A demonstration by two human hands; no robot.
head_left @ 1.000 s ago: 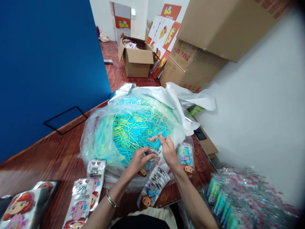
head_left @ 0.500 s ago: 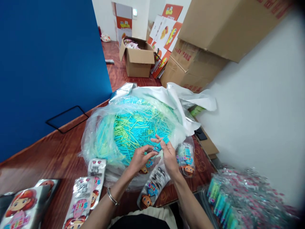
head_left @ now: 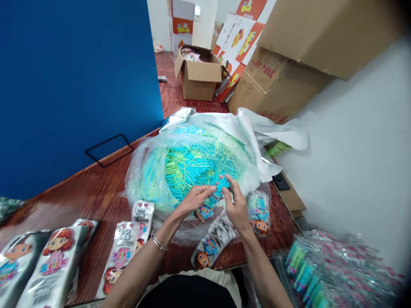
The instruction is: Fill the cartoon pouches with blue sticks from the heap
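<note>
Over the near side of the big bag, my left hand (head_left: 199, 197) pinches the edge of a small printed pouch (head_left: 206, 211). A bundle of blue sticks (head_left: 223, 183) stands tilted at the pouch's upper end. My right hand (head_left: 236, 205) closes round that bundle from the right, thumb and fingers on the sticks. How deep the sticks sit in the pouch is hard to see. Below the hands lies a flat printed pouch (head_left: 213, 246). Loose blue and green sticks (head_left: 195, 164) fill the clear plastic bag (head_left: 141, 171) behind them.
A filled pouch (head_left: 258, 211) lies right of my hands. Flat pouches (head_left: 120, 256) and pouch stacks (head_left: 53, 269) are at left. Packed pouches (head_left: 340, 265) heap up at lower right. Cardboard boxes (head_left: 282, 77) and a blue panel (head_left: 77, 77) flank the table.
The view has turned left, so the scene sits further right. My right fingers have shifted from spread behind the sticks to round their right side. My left fingers have come up against the bundle.
</note>
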